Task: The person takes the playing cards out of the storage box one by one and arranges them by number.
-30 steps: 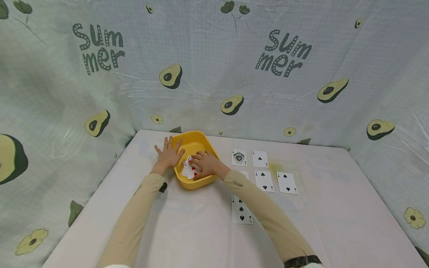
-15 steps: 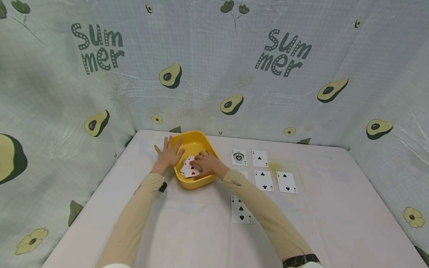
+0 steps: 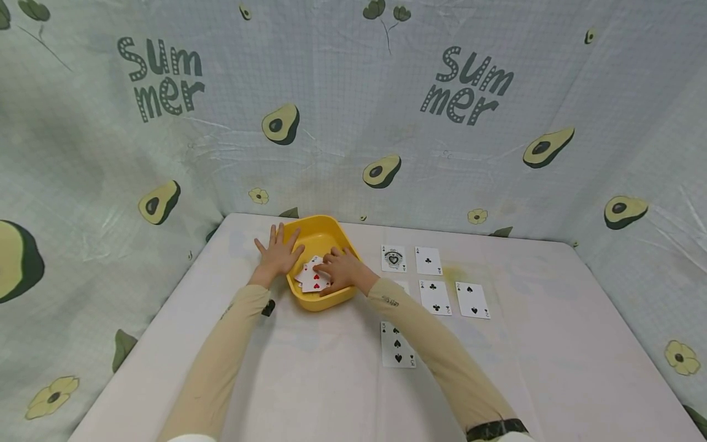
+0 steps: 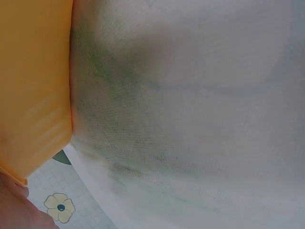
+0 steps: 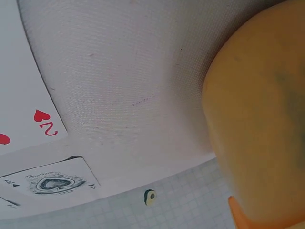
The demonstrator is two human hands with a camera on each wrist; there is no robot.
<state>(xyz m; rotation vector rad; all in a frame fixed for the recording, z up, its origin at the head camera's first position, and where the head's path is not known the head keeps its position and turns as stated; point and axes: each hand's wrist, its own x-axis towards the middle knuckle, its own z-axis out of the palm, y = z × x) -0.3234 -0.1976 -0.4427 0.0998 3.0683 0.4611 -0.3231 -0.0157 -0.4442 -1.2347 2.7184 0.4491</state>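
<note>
A yellow plastic tub [image 3: 320, 236] stands at the far left of the table, with several loose playing cards [image 3: 313, 279] overlapping inside. The topmost card shows red hearts. My left hand [image 3: 276, 258] rests on the tub's left rim, fingers spread. In the left wrist view a bit of that hand [image 4: 21, 207] appears beside the tub's outer wall [image 4: 33, 86]. My right hand [image 3: 342, 270] reaches over the right rim, its fingers lightly bent and touching the cards. Its palm side is hidden. The right wrist view shows only the tub's outside [image 5: 262, 105], not the fingers.
Face-up cards lie right of the tub: an ace of spades [image 3: 394, 259], an ace of clubs [image 3: 428, 262], a two of clubs [image 3: 435, 299], a two of spades [image 3: 472, 301] and a three of spades [image 3: 397, 353]. A two of hearts [image 5: 24, 95] is mostly under my right forearm.
The cards in the tub have shifted and fanned slightly to the left under my right fingers, and more of the top card's face shows. My left hand has stayed on the rim.
</note>
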